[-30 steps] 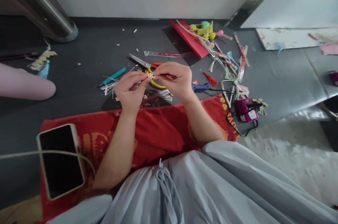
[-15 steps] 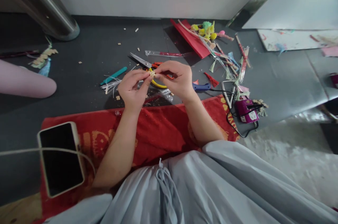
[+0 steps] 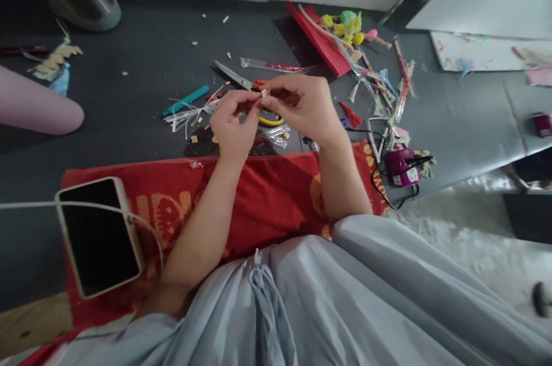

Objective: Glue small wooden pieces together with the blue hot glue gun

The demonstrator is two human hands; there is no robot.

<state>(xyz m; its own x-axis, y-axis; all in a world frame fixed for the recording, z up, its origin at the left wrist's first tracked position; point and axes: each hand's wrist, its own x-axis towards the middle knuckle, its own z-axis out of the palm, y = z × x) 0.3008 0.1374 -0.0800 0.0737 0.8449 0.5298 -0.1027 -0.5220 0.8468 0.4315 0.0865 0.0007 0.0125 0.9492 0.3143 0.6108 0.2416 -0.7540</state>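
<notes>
My left hand [image 3: 233, 124] and my right hand [image 3: 304, 104] meet above the dark floor, and their fingertips pinch one small beige craft piece [image 3: 264, 92] between them. Just beyond the hands lie scissors [image 3: 235, 76] with orange handles and a yellow-handled tool [image 3: 271, 121], partly hidden by my fingers. A red cloth [image 3: 267, 193] lies under my forearms, with grey fabric over my lap below it.
A phone [image 3: 97, 234] on a white cable rests on the cloth at left. A purple glue gun [image 3: 401, 166] with a black cord, a red folder [image 3: 321, 38], pom-poms [image 3: 345, 24], wrapped sticks [image 3: 399, 90] and a teal pen [image 3: 186, 99] are scattered around. Another person's pink sleeve [image 3: 34, 106] lies far left.
The view has tilted, so everything sits a bit higher in the picture. My hands have drawn closer together around the small piece; my right fingers now cover more of it.
</notes>
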